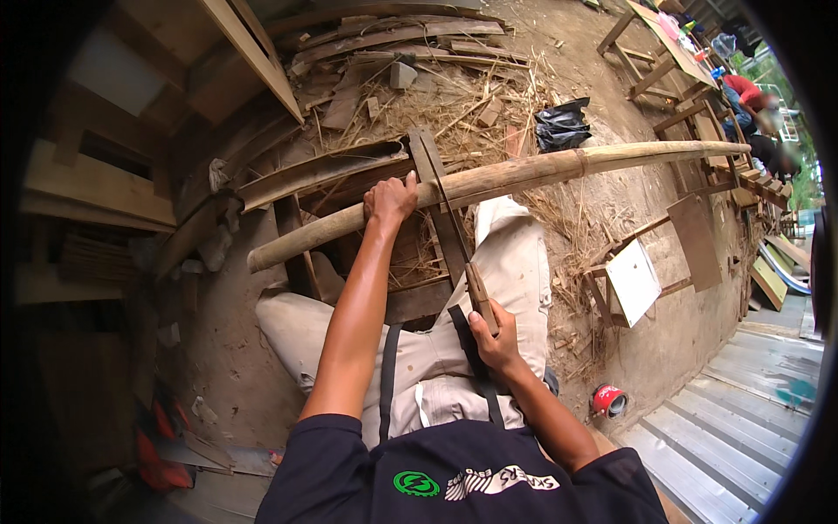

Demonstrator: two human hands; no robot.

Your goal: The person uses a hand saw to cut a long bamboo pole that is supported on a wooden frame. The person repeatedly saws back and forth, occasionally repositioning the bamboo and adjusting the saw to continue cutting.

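Observation:
A long bamboo pole point(541, 168) lies across a low wooden frame point(425, 162) in front of me, reaching far to the right. My left hand point(390, 199) is closed over the pole, left of the saw. In my right hand point(497, 336) is the wooden handle of a handsaw point(456, 223). Its blade runs away from me and meets the pole just right of my left hand. How deep the blade sits in the bamboo, I cannot tell. The pole's near left end point(255, 260) sticks out past my left knee.
Scrap wood strips point(401, 39) and straw cover the ground ahead. A black plastic bag point(563, 125) lies beyond the pole. To the right are a white board point(633, 281), a red can point(609, 400) and corrugated metal sheets point(707, 445). People point(746, 92) are near a table at far right.

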